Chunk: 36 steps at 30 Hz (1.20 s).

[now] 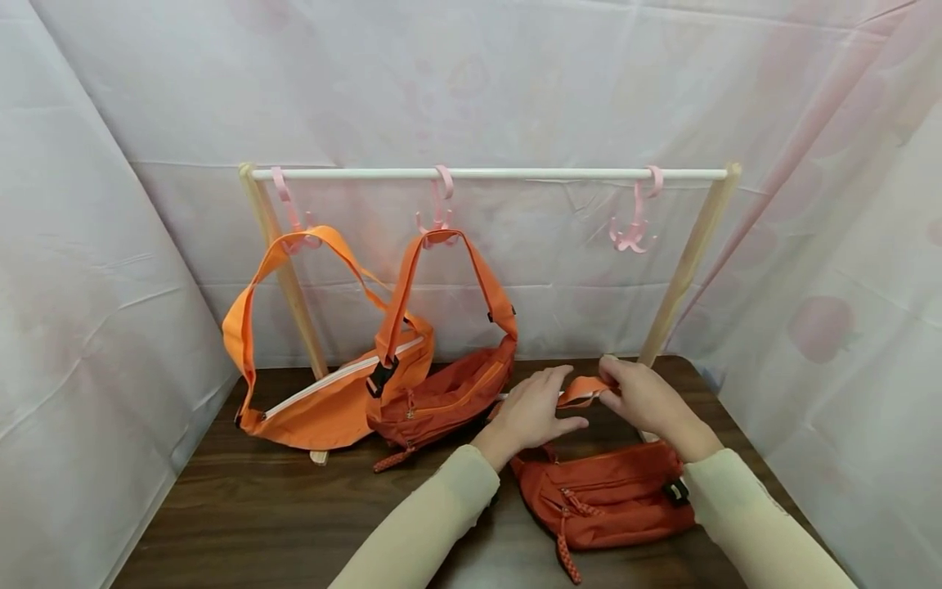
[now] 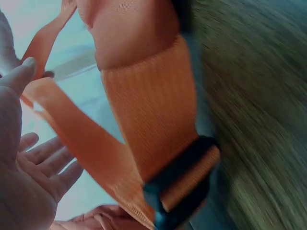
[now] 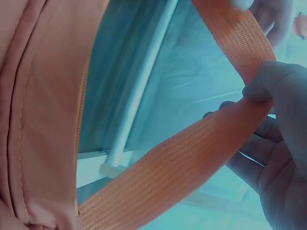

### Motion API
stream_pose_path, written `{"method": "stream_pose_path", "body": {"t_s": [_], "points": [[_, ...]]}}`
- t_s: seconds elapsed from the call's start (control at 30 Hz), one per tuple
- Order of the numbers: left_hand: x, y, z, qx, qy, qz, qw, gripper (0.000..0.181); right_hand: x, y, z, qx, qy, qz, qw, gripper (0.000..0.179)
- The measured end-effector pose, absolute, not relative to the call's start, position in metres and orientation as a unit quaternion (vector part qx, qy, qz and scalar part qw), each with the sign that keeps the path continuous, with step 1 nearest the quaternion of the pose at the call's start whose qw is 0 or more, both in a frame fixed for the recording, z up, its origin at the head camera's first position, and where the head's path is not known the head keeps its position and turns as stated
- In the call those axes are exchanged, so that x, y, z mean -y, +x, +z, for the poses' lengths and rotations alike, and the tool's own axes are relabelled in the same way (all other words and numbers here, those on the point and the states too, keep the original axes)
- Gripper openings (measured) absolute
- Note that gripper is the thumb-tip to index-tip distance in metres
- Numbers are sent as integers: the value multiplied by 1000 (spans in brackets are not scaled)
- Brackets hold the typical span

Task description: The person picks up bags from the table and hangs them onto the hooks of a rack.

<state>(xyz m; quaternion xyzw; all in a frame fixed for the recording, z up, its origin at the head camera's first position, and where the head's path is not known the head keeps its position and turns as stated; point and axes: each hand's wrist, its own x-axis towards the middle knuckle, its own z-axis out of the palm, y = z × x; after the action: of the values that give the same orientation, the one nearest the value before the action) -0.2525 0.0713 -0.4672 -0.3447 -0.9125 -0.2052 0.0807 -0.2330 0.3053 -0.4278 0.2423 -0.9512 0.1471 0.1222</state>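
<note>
A rust-red waist bag (image 1: 603,499) with zips and braided pulls lies at the front right of the table. My right hand (image 1: 651,401) pinches its orange strap (image 3: 192,158) between thumb and fingers, above the bag. Beside the strap my left hand (image 1: 526,413) is spread, thumb apart from the fingers; in the left wrist view its fingers (image 2: 48,163) look straight. A black buckle (image 2: 182,187) sits on the strap. An orange waist bag (image 1: 324,417) and a second rust-red waist bag (image 1: 449,393) have their straps looped over pink hooks at the left and middle.
A white rail (image 1: 545,174) on wooden legs (image 1: 692,262) spans the back of the dark wooden table (image 1: 243,507). Pink hooks hang from it; the right hook (image 1: 631,233) carries no bag. Pale curtains (image 1: 846,245) enclose the back and sides.
</note>
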Motion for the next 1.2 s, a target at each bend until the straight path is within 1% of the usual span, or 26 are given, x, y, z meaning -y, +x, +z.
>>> {"method": "stream_pose_path", "body": {"t_s": [0.1,0.23,0.37,0.57,0.7,0.87,1.0,1.2], "points": [[-78,-253,-467,912,-342,-210,86,85,-300,-228,-421,946,252,151,137,33],[-85,-253,-465,909,-338,-224,94,67,-297,-223,-413,943,254,156,149,31],[-88,-253,-461,909,-331,-238,88,51,-298,-217,-406,938,251,174,163,31],[-89,-254,-455,906,-324,-259,83,38,-303,-212,-397,931,240,204,186,28],[-87,-254,-448,900,-324,-280,86,31,-308,-210,-395,932,214,227,185,26],[-84,-253,-434,885,-334,-315,79,27,-314,-209,-394,923,194,271,195,24],[-82,-252,-422,873,-345,-338,65,28,-316,-209,-392,908,181,321,202,23],[-76,-254,-405,860,-357,-362,50,33,-319,-208,-384,882,161,401,187,17]]}}
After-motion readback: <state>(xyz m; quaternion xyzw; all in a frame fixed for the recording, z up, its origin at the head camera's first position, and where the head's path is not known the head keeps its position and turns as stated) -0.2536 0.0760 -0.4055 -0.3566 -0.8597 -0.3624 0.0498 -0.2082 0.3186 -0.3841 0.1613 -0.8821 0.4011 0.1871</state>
